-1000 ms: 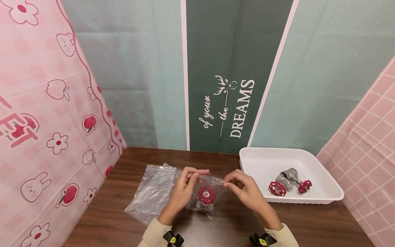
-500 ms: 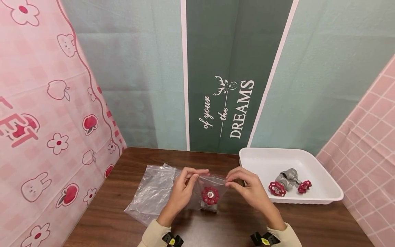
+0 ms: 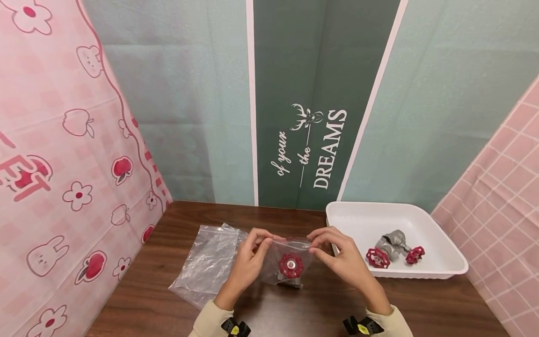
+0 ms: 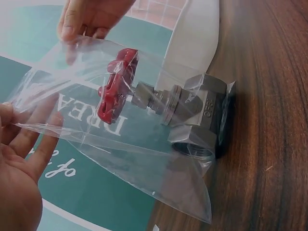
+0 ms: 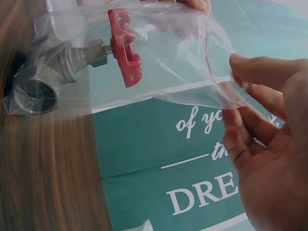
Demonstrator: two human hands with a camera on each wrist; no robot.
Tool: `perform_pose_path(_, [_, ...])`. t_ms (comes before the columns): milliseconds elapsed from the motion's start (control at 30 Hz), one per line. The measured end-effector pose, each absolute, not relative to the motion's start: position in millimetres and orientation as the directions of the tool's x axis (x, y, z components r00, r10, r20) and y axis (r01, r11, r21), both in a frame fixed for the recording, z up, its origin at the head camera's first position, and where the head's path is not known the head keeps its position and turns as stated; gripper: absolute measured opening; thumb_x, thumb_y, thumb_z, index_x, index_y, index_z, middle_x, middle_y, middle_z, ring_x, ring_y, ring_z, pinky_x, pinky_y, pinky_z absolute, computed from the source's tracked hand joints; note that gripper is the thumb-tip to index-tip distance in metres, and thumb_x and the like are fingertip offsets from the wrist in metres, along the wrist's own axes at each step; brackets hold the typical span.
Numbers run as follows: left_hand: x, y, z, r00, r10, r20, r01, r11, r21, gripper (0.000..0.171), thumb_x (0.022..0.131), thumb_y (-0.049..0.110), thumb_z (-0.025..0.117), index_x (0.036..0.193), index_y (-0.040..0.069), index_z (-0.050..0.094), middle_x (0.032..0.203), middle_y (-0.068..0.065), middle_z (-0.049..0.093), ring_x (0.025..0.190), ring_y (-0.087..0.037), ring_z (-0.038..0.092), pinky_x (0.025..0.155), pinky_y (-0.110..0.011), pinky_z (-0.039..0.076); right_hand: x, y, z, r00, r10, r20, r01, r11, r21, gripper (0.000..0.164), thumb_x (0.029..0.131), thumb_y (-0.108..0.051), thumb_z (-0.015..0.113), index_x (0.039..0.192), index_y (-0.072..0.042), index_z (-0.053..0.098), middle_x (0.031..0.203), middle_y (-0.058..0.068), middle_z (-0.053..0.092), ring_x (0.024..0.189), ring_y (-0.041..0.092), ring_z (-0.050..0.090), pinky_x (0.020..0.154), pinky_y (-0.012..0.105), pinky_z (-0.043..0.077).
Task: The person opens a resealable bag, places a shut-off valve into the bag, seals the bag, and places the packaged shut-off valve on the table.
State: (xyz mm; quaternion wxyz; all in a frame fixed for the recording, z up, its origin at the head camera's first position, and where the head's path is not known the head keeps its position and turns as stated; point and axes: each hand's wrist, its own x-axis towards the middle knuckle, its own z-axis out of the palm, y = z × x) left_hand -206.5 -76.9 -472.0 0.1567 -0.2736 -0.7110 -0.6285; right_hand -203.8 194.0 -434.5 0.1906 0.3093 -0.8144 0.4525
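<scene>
Below the left grip (image 3: 247, 260) and right grip (image 3: 346, 260) stands the bagged valve (image 3: 290, 266).

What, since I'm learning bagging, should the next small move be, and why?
Probably press the clear bag shut along its zip: the valve sits inside, the bag looks open at the top, and the left hand and right hand pinch its opposite sides.
</scene>
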Motion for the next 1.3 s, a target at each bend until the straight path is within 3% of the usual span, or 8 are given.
perform_pose_path(100, [-206.9,-76.7,-471.4,-0.805,0.206,0.557,0.573,0.022,0.819,0.012,0.111,0.005,0.053,0.120,0.009,0.058,0.116,-0.011,0.081,0.104,-0.012,0.074,0.068,-0.025,0.048,-204.3,194.0,-433.8,-0.736,-0.342,0.584,-0.676,0.417,-0.608,0.019,0.089,-0.003,0.085,0.093,-0.019,0.075,0.112,0.003,0.076,0.082,0.008,0.058,0.067,0.021,0.046])
perform_pose_path(200, [-205.9,-77.1,-470.8,-0.817,0.206,0.538,0.553,0.018,0.833,0.012,0.111,0.007,0.053,0.121,0.010,0.058,0.117,-0.008,0.081,0.105,-0.014,0.074,0.065,-0.025,0.045,-203.8,193.4,-433.6,-0.740,-0.347,0.576,-0.672,0.425,-0.607,0.017,0.090,-0.004,0.083,0.095,-0.018,0.076,0.108,0.004,0.076,0.078,0.006,0.057,0.066,0.021,0.046])
perform_pose_path(400, [-203.5,-76.9,-470.8,-0.837,0.194,0.512,0.526,0.025,0.850,0.013,0.111,0.009,0.054,0.124,0.010,0.058,0.118,-0.008,0.080,0.106,-0.010,0.073,0.069,-0.022,0.046,-201.7,191.6,-436.6,-0.797,-0.281,0.534,-0.599,0.474,-0.645,0.021,0.092,-0.004,0.081,0.102,-0.022,0.075,0.092,-0.007,0.073,0.073,0.003,0.056,0.062,0.023,0.048])
perform_pose_path(533, [-204.4,-77.7,-473.7,-0.835,0.202,0.513,0.523,0.000,0.852,0.016,0.111,0.008,0.055,0.126,0.007,0.059,0.120,-0.013,0.079,0.108,-0.010,0.072,0.083,-0.022,0.054,-202.2,190.5,-438.9,-0.809,-0.249,0.532,-0.581,0.469,-0.665,0.026,0.092,-0.001,0.081,0.109,-0.020,0.073,0.088,-0.008,0.073,0.070,0.004,0.055,0.062,0.021,0.048])
perform_pose_path(700, [-208.8,-77.0,-475.8,-0.812,0.262,0.522,0.517,-0.091,0.851,0.017,0.110,0.004,0.055,0.124,0.002,0.064,0.124,-0.020,0.075,0.112,-0.022,0.075,0.097,-0.032,0.060,-204.3,189.6,-440.8,-0.791,-0.253,0.557,-0.607,0.439,-0.662,0.029,0.092,0.002,0.080,0.109,-0.019,0.073,0.087,-0.005,0.072,0.069,0.005,0.053,0.059,0.020,0.047])
perform_pose_path(933, [-208.0,-75.4,-475.0,-0.842,0.195,0.503,0.518,0.033,0.855,0.010,0.107,0.010,0.064,0.112,0.011,0.072,0.111,-0.010,0.077,0.100,-0.010,0.072,0.086,-0.024,0.058,-205.8,188.1,-438.6,-0.795,-0.262,0.547,-0.602,0.454,-0.657,0.027,0.093,0.002,0.079,0.110,-0.018,0.073,0.088,-0.006,0.071,0.068,0.004,0.053,0.058,0.022,0.047])
perform_pose_path(1067, [-207.4,-74.2,-475.1,-0.849,0.164,0.502,0.517,0.063,0.854,0.009,0.106,0.011,0.066,0.111,0.012,0.073,0.105,-0.008,0.077,0.093,-0.008,0.070,0.079,-0.023,0.057,-205.7,183.1,-434.2,-0.804,-0.277,0.527,-0.591,0.472,-0.654,0.026,0.092,-0.003,0.082,0.113,-0.015,0.072,0.095,-0.006,0.073,0.076,0.004,0.058,0.062,0.024,0.051])
perform_pose_path(1300, [-208.3,-71.0,-474.5,-0.851,0.154,0.502,0.516,0.062,0.854,0.010,0.106,0.011,0.065,0.111,0.011,0.074,0.103,-0.010,0.078,0.093,-0.009,0.069,0.082,-0.022,0.056,-205.9,162.9,-424.3,-0.767,-0.354,0.536,-0.626,0.598,-0.501,0.042,0.086,-0.026,0.091,0.123,-0.020,0.073,0.116,-0.007,0.073,0.110,0.012,0.066,0.092,0.036,0.058])
